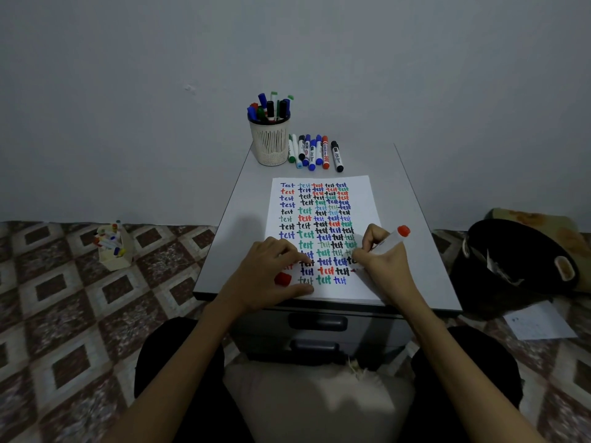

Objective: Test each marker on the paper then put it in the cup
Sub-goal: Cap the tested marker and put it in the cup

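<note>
Writing on the paper (363, 199): right hand (382, 262) has fingers curled tight round a red marker (389, 239), tip down at the sheet's right edge near the lower rows of "test", butt end tilted up and away. Left hand (267, 276) lies flat on the lower left of the sheet, fingers near straight and spread, gripping nothing. Red cap (283, 279) sits between its thumb and fingers; contact can't tell. Cup (271, 147) upright at the far end of the cabinet top (407, 219), already stuffed with capped markers (270, 107). Loose markers (315, 153) lie in a row just right of the cup
</note>
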